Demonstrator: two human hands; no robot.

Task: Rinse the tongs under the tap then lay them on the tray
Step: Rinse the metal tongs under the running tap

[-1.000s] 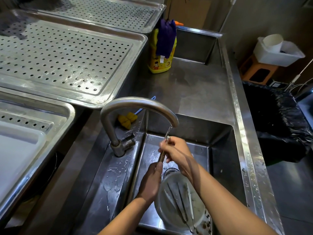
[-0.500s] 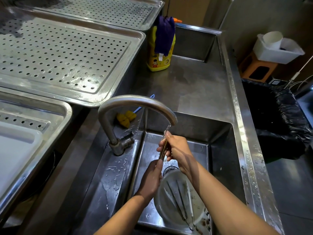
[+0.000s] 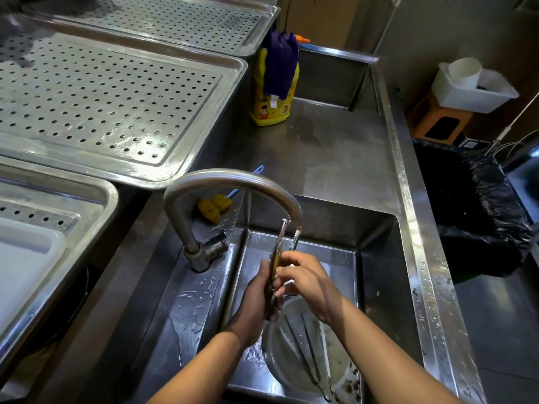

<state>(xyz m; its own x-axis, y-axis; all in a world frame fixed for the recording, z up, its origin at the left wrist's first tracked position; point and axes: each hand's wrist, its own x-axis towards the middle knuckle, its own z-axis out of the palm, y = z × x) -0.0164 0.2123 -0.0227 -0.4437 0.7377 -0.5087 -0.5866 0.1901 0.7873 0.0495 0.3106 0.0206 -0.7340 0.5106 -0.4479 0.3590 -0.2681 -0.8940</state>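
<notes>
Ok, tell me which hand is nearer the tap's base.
Left. The left hand holds the tongs just right of the tap's base; the right hand sits farther right, beyond the tongs.

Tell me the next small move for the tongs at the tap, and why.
Probably shift the tongs slightly left so the brown-crusted tip comes under the tap spout. The left hand and right hand hold them upright. One arm seems to sit in the stream, while the other tip stands beside it, dirty.
</notes>
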